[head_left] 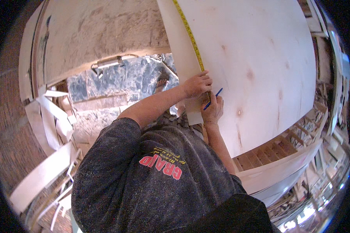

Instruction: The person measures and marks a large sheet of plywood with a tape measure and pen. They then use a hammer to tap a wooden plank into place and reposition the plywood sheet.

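My left hand (197, 84) pins the yellow tape measure (190, 37) flat on the plywood sheet (260, 58). My right hand (212, 108) has its grip closed on a blue pencil (213, 98), so I judge I'm marking a measurement; next the tip must meet the tape's edge squarely.

We are in a woodworking shop or building site. We see a large pale plywood sheet (256, 66) with a yellow tape measure (190, 37) along its edge, a rough chipboard panel (101, 31), offcuts of pale board (46, 116) scattered at the left, wooden framing (268, 149) below, and sawdust on the dark shirt (151, 174).
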The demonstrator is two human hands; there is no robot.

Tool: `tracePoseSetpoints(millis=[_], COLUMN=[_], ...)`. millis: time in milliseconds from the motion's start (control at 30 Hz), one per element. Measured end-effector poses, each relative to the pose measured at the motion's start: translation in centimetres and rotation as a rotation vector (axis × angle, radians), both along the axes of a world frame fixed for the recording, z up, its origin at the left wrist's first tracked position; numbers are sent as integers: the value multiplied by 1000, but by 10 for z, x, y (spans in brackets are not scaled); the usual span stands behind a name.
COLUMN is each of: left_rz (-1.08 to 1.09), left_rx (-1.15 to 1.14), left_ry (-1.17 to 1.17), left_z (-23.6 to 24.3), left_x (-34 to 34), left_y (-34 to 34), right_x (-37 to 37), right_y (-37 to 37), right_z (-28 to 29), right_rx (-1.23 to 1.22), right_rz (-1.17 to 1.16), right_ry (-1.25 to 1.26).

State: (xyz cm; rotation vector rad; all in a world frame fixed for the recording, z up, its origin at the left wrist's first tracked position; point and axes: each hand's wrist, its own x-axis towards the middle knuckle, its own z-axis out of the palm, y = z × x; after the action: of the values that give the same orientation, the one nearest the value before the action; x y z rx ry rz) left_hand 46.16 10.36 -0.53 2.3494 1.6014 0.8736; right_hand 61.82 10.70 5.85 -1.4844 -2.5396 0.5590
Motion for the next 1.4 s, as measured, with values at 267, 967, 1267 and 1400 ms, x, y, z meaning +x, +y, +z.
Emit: tracePoseSetpoints(millis=[267, 967, 1267, 1400], left_rz=[31, -346, -315, -323], left_rx=[-29, -68, -83, -68], left_ry=[-27, -197, -228, -214], left_z=[9, -4, -9, -14], left_x=[-15, -155, -162, -163], left_y=[6, 99, 102, 105], right_x=[-4, -24, -37, -36], right_y=[3, -12, -20, -21], right_z=[-1, -16, -25, -28], right_rx=[-30, 4, 77, 127], right_rz=[-60, -585, -638, -619], right_ry=[8, -183, -185, -174])
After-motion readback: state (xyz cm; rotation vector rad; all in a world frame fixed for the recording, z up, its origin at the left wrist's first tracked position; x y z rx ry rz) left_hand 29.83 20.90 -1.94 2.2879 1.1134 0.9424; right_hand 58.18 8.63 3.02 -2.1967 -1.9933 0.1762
